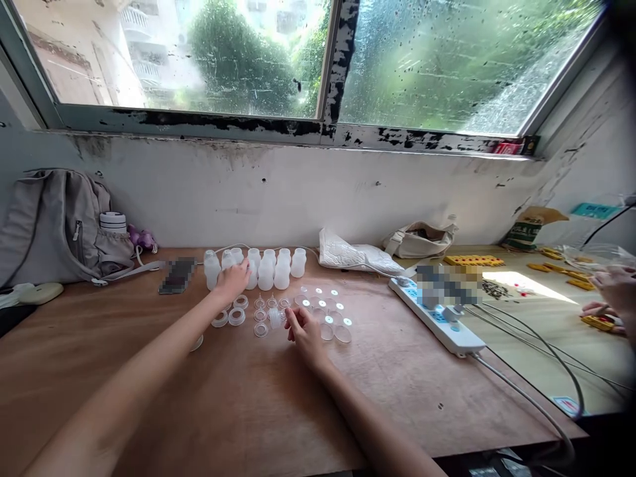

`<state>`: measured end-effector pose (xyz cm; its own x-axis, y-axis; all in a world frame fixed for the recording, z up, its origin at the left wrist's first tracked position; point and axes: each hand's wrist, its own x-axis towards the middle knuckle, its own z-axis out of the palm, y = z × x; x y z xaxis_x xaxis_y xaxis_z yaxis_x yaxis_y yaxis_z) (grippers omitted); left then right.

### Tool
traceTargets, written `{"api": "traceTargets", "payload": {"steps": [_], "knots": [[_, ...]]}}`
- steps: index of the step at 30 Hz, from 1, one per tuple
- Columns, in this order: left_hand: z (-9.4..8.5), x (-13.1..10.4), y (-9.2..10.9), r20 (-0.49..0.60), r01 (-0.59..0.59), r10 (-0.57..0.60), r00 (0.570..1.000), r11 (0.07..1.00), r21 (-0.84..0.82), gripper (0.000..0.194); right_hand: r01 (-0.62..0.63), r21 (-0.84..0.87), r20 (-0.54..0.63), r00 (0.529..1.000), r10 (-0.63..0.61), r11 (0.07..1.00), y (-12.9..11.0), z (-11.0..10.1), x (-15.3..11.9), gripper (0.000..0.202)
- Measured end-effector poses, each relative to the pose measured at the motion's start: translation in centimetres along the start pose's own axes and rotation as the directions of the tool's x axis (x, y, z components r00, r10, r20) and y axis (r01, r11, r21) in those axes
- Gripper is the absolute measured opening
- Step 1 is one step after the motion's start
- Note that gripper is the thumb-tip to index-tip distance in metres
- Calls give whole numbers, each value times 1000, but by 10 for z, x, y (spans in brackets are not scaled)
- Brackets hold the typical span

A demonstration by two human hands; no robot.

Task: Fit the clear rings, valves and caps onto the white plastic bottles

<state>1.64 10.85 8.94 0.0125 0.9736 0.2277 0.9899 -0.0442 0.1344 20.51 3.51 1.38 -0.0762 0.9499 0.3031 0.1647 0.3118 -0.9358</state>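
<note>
Left of centre: frosted bottles [265, 273], seemingly light, slippery; waist grip advisable. Left hand [231, 281] at bottles, right hand [307, 336] beside clear parts [261, 329]: fingers bent, grip indeterminable.

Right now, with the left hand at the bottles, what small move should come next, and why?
Probably the left hand should ease a translucent bottle straight up: its fingers are at the rows, and a sideways pull could knock the close neighbours. Whether it grips one, I cannot tell.
</note>
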Motion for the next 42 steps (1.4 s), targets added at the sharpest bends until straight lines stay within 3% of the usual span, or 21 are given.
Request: {"api": "traceTargets", "payload": {"steps": [5,9,11,18,27,31,34,39,42], "knots": [[-24,-22,-1,-66,-32,33,997,999,18,29,9,15,9,1000,-9,1000,-2,1,-3,31],[-44,-55,-5,-209,-86,92,974,995,41,27,24,20,9,1000,-24,1000,-5,1,-4,30],[-46,-75,-8,-228,-122,128,965,992,40,27,26,18,6,1000,-26,1000,-7,1,-5,30],[-21,-126,-21,-183,-235,246,952,969,78,23,19,8,11,1000,-19,1000,-8,2,-5,29],[-10,-139,-28,-280,-332,325,903,943,23,22,18,4,-2,1000,-18,1000,-6,2,-4,30],[-8,-148,-30,-264,-363,344,901,931,-27,19,20,-3,-3,1000,-20,1000,-5,2,-4,30],[-4,-151,-31,-248,-326,295,923,941,-95,19,19,-5,-3,1000,-19,1000,-4,2,-4,31],[15,-144,-29,-242,-101,5,970,916,-387,57,16,-5,-2,1000,-16,1000,-5,2,-4,31],[32,-137,-22,-174,-62,-26,984,876,-478,62,14,-2,1,1000,-14,1000,-5,3,-4,30]]}}
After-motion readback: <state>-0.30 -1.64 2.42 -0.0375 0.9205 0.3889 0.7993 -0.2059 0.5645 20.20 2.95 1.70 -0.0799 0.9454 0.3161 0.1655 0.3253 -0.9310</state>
